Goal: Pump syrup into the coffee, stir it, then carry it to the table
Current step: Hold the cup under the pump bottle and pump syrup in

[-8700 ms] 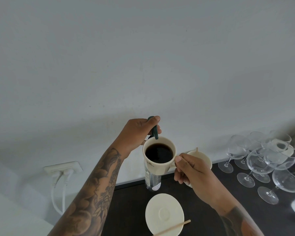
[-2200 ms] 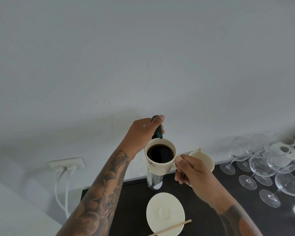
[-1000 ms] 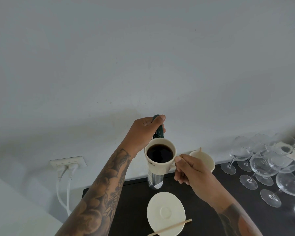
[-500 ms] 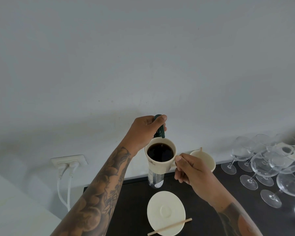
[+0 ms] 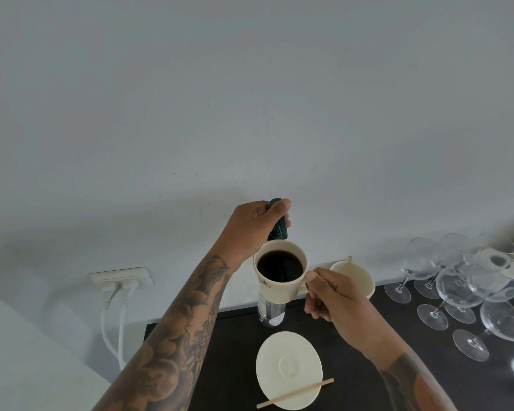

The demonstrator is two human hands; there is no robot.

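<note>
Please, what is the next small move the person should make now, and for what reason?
Probably lower the coffee cup onto the saucer. The right hand holds the cup by its handle, lifted under the green pump, which the left hand grips. The saucer below is bare, and the wooden stirrer lies across its near edge, ready for stirring. Whether enough syrup went in cannot be seen.
</note>
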